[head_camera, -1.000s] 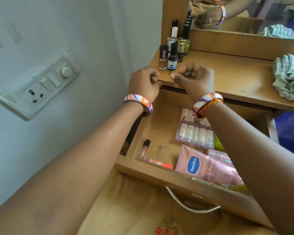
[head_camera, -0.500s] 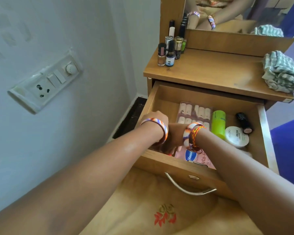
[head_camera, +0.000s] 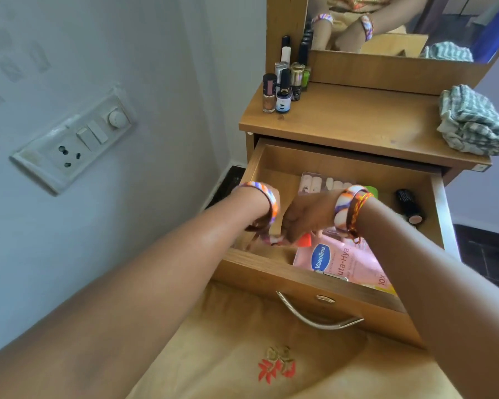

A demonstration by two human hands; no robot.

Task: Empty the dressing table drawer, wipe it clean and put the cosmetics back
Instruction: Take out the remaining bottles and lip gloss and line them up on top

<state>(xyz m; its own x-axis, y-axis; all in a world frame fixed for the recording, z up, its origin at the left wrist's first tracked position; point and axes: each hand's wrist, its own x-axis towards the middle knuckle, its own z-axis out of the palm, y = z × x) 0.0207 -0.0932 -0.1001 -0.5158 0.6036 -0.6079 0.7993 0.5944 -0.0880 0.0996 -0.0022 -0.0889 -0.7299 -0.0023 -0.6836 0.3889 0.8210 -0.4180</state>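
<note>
Both hands down in the open drawer [head_camera: 300, 279].
I see my left hand [head_camera: 261, 226] and right hand [head_camera: 306, 217] meeting over small cosmetics; grip unclear through blur.

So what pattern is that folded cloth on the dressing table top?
The folded cloth is checked, grey-green on white; the head view shows it best.

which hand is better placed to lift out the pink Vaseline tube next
Right. The right hand hovers at the upper end of the Vaseline tube, its fingers beside it. The left hand sits farther off, in the drawer's left front corner.
</note>
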